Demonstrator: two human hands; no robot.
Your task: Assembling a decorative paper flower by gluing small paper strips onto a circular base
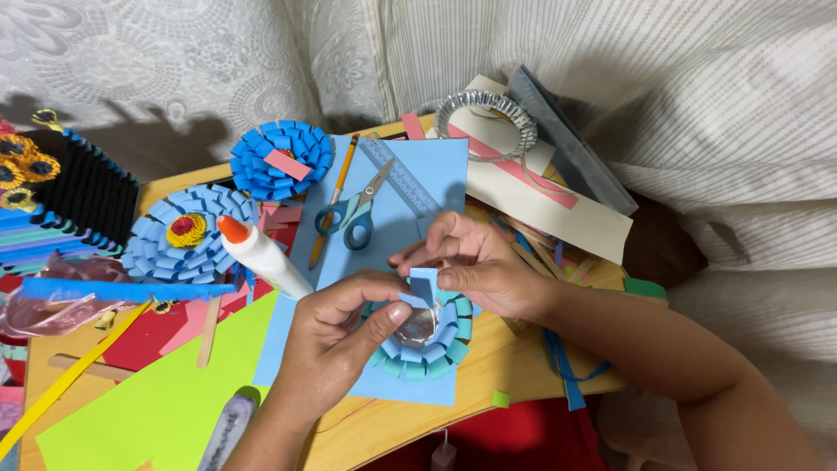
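My left hand [336, 336] and my right hand [475, 262] meet over a half-built paper flower [427, 344] of blue and teal folded loops around a shiny centre. Both hands pinch a small folded blue paper strip [423, 286] at the flower's top edge. The flower rests on a light blue paper sheet [410, 187] lying on a small wooden table [514, 362].
A white glue bottle with an orange cap [260, 253] lies left of my hands. Scissors [356, 209], a pencil [331, 202] and a ruler [399, 176] lie on the blue sheet. Two finished blue paper flowers [187, 234] [281, 160], a foil dish [486, 122] and coloured paper surround them.
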